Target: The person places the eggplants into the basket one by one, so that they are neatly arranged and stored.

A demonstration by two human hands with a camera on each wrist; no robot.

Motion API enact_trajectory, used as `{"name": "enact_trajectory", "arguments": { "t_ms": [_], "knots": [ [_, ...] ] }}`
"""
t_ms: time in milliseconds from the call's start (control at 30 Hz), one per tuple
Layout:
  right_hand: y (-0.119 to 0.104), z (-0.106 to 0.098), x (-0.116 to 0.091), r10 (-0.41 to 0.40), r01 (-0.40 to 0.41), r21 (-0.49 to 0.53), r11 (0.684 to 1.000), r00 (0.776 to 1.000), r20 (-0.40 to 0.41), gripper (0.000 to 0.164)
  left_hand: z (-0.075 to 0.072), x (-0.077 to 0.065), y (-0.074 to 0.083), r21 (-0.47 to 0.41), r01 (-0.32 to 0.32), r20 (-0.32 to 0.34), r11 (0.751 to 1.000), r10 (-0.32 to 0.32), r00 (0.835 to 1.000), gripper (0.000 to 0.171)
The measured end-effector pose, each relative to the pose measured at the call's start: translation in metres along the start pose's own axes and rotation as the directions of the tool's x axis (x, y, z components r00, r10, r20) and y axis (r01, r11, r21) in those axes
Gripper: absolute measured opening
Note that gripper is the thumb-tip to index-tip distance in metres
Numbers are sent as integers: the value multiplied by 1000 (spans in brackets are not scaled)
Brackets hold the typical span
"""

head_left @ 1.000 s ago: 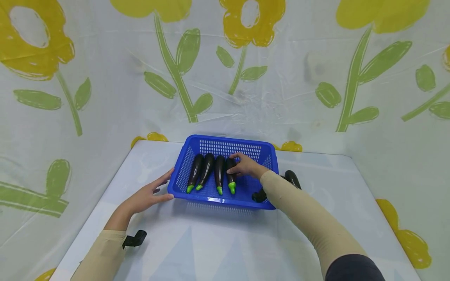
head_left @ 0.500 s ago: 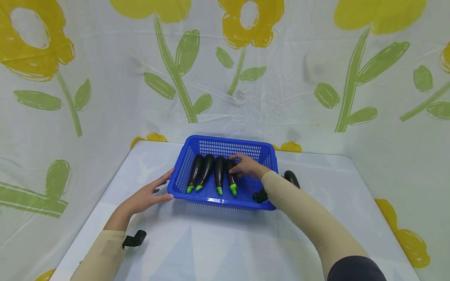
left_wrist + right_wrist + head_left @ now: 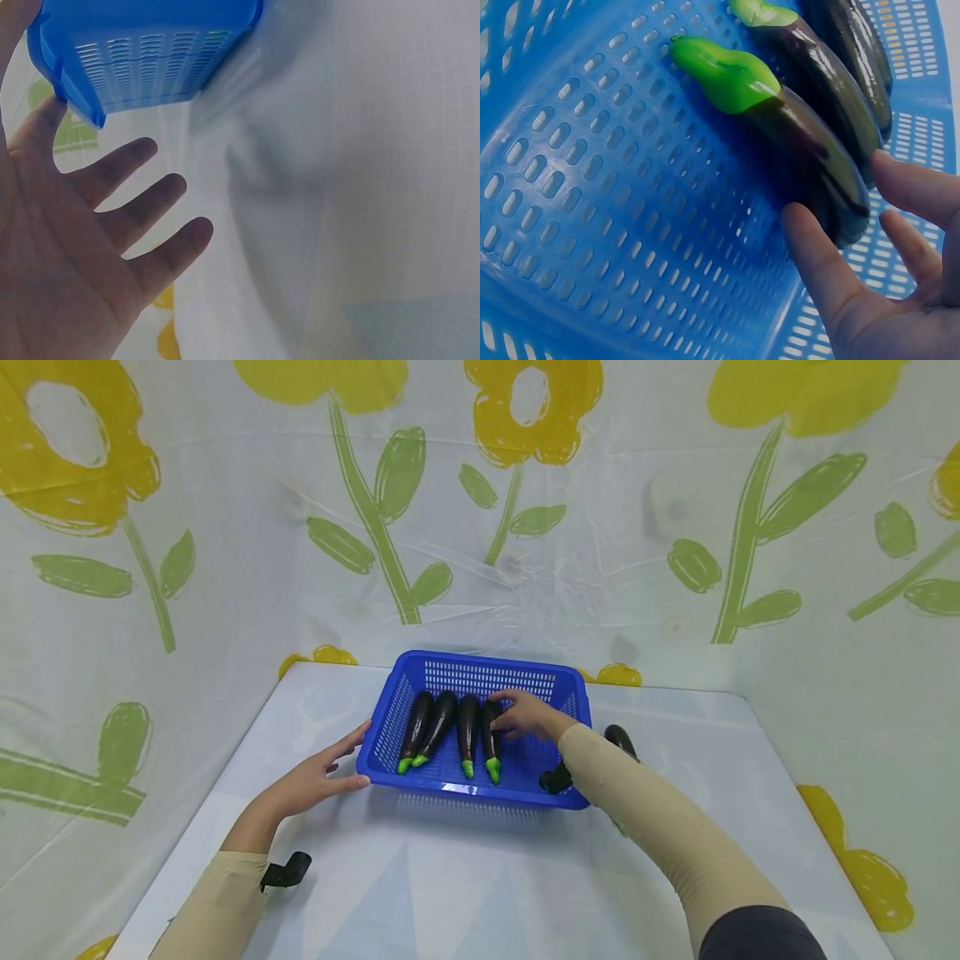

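Observation:
A blue perforated plastic basket [image 3: 480,790] holds several dark eggplants with green stems, lying side by side with stems toward the person. My right hand [image 3: 531,717] reaches into it, fingers spread at the far end of the rightmost eggplant [image 3: 490,745]. In the right wrist view, the straight fingers [image 3: 817,255] lie at this eggplant's [image 3: 821,154] rounded end, on either side of it. My left hand [image 3: 303,787] touches the basket's left side with thumb and forefinger extended. In the left wrist view, its other fingers [image 3: 146,210] spread beside the basket [image 3: 150,67], away from it.
Another eggplant [image 3: 620,740] lies on the white table [image 3: 450,877] right of the basket, partly hidden behind the right forearm. A small black camera [image 3: 287,869] sits on the left wrist, another [image 3: 555,778] on the right. A flower-printed sheet [image 3: 615,527] hangs behind the table.
The rightmost eggplant's stem end has shifted slightly toward the person and to the left. My right hand has moved very slightly right. The left hand stays at the basket.

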State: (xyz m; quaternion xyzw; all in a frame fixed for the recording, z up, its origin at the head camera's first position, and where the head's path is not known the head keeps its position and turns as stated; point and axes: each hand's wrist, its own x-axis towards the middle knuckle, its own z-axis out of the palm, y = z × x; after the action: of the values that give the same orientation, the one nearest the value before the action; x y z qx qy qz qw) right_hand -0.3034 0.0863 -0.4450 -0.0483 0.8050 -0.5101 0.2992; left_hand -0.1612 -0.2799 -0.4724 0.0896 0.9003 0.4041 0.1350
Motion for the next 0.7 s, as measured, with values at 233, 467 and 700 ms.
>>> {"name": "enact_trajectory", "arguments": {
  "t_ms": [233, 467, 700],
  "knots": [
    [-3, -4, -3, -16, 15, -20, 1000, 1000, -27, 60, 0, -1, 0, 5, 10, 0, 1000, -10, 1000, 91],
    [-3, -9, -7, -52, 52, -15, 999, 998, -45, 58, 1, 0, 0, -16, -1, -4, 1000, 1, 1000, 90],
    [-6, -20, -17, -83, 80, -44, 996, 994, -75, 55, 2, 0, -1, -13, -7, -8, 1000, 7, 1000, 90]
  ]
}}
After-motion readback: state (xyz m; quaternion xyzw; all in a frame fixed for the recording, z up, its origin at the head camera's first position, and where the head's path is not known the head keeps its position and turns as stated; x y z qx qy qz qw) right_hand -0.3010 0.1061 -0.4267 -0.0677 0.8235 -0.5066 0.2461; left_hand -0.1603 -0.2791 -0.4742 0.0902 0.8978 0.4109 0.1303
